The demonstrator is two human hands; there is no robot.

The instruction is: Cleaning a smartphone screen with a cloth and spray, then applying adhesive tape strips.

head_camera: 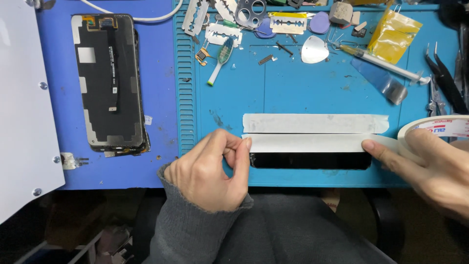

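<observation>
Left hand fingers pinch end of white masking-tape strip over flat black glossy panel; right hand fingers grip white tape roll. Risk: uneven tension skews or creases strip, judged.

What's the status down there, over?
Left hand pinching tape strip end. Right hand holding tape roll. Strip half covers black panel. Nothing blocking.

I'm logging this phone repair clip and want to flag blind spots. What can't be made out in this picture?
- Dark flat piece, head view: two tape strips cover its upper part, so its kind is unclear.
- Tape roll: cut off by the right edge and wrapped by the right hand.
- Left hand fingertips hide the strip's left end.
- Small parts by the razor blades: too small to identify.
</observation>
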